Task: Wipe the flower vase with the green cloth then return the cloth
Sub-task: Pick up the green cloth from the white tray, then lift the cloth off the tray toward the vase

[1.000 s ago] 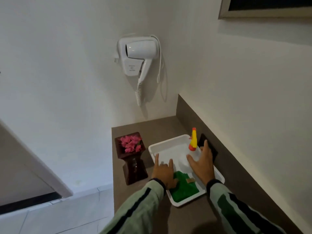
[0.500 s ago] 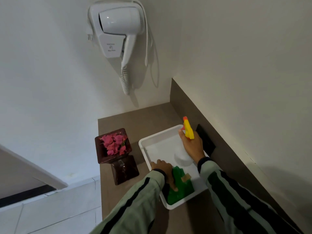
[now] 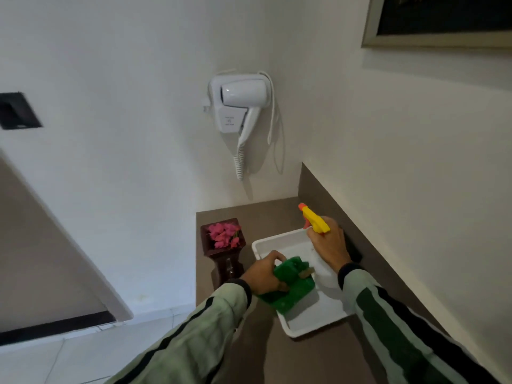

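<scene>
Standing at the counter's left edge, a dark flower vase [image 3: 224, 254] is looking easy to tip. Beside it, the left hand [image 3: 263, 275] is gripping the green cloth [image 3: 288, 288] over a white tray [image 3: 318, 322]; the right hand [image 3: 328, 246] is clutching a spray bottle [image 3: 314, 221], risking overspray.

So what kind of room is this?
Probably a hotel room's dressing or bathroom corner. A white hairdryer with a curly cord hangs in a holder on the wall, a dark wooden vase of pink flowers decorates the brown counter, and a framed picture hangs above.
</scene>
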The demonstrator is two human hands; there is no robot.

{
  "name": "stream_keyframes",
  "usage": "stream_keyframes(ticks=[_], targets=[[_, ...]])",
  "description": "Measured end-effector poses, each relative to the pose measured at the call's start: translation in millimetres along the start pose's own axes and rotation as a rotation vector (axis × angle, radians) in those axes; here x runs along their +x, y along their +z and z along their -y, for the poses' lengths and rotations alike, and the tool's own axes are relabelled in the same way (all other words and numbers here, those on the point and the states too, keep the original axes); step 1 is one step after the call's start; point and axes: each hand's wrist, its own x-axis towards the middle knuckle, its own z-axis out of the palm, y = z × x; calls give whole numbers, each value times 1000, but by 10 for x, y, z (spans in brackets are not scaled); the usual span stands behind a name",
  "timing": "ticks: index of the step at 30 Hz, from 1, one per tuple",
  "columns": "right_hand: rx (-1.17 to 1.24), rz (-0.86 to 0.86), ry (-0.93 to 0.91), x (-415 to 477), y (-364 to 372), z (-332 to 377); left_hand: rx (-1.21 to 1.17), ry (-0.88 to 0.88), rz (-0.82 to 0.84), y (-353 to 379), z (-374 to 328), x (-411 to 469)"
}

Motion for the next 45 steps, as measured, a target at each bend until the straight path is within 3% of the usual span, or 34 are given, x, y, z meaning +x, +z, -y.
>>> stream_keyframes(ticks=[2,6,8,12,16,21,26,30,32,34,36,38,42,45], targets=[[-48,132,21,-106,68,127,-86,-1,-92,-77,72,-253],[-164,333,-113,-384,225,275,-240,-54,-175,-163,431,-809],[-196,398,-72,-502,303,262,-366,-121,-223,-185,660,-1077],[-266,382,94,-678,431,244,-646,-235,-401,-249,1081,-1557],[-375,367,87,-798,475,223,-863,-258,-609,-368,1382,-1908],[-399,325,113,-780,449,115,-974,-261,-792,-503,1527,-2019],[-445,284,105,-731,388,55,-998,-241,-792,-522,1436,-1977],[-528,44,26,-474,146,163,-996,-229,-714,-456,1330,-1930],[-576,120,89,-347,39,190,-981,-231,-676,-402,1282,-1907],[-472,238,161,-258,-15,133,-977,-237,-652,-344,1246,-1879],[-304,240,188,-215,-1,46,-987,-247,-639,-292,1223,-1836],[-196,147,232,-177,83,-60,-1002,-258,-637,-244,1212,-1809],[-89,-82,495,-96,225,-302,-1051,-268,-622,-163,1212,-1759],[-67,-94,516,-162,287,-540,-1088,-271,-578,-117,1200,-1727]])
